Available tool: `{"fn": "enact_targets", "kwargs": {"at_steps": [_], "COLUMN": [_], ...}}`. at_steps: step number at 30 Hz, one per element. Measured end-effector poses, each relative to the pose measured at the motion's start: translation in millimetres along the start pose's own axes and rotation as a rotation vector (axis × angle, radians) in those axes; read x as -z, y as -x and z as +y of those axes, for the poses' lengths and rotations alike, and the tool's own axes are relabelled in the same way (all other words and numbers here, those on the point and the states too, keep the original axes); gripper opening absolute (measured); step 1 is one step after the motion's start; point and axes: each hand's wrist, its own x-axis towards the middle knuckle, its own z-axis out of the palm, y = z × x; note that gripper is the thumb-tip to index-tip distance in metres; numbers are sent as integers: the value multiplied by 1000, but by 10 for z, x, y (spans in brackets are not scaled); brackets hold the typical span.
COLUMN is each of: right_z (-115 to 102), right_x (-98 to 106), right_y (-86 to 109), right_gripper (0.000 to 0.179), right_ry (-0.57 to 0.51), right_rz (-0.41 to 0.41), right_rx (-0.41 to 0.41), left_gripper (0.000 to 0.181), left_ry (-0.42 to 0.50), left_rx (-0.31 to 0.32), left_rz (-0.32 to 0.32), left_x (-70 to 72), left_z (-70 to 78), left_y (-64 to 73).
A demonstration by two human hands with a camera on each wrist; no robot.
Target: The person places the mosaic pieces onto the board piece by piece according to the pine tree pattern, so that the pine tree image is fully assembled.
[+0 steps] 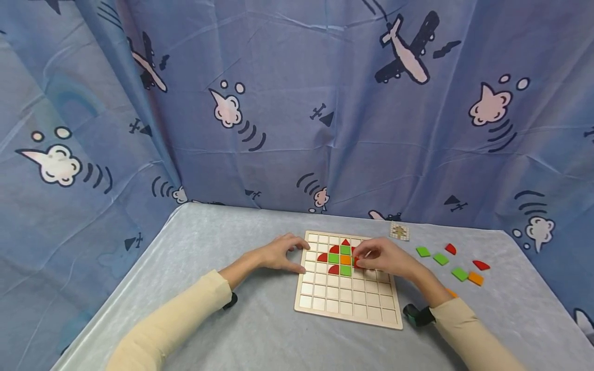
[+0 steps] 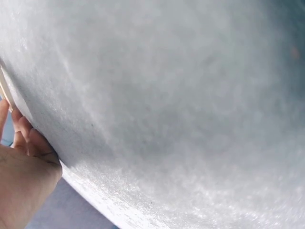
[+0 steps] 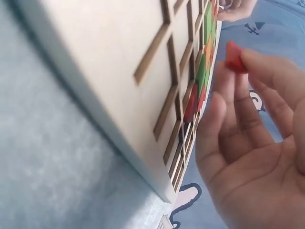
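Observation:
A pale wooden grid board lies on the cloth-covered table. On it, green squares, an orange square, red rounded pieces and a red triangle sit in the upper cells. At the board's right side my right hand holds a small red piece at its fingertips; its exact shape is hidden. Another red piece sits in the grid just below those fingers. My left hand rests at the board's left edge, thumb and forefinger spread and touching it.
Right of the board lie loose green squares, red rounded pieces and an orange square. Another orange piece is partly covered by the right forearm. A small patterned card lies behind the board, near the patterned curtain.

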Motion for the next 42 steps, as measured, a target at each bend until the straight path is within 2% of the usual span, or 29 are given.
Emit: {"fn": "enact_targets", "kwargs": {"at_steps": [8, 16, 27, 42], "right_z": [-7, -46, -86, -48], "right_x": [-40, -71, -87, -146], "right_y": [22, 42, 45, 62], "right_gripper": [14, 15, 11, 7], "right_ry": [63, 105, 177, 165], "right_rz": [-46, -34, -28, 13], "right_rx": [6, 45, 4, 25], "left_gripper": [59, 60, 59, 60], "left_ry": [4, 1, -12, -3], "left_rx": [4, 8, 0, 3], "left_rz": [-4, -5, -1, -5], "left_x": [-1, 9, -2, 4], "left_z": [-8, -2, -7, 5], "left_y": [7, 15, -4, 1]}}
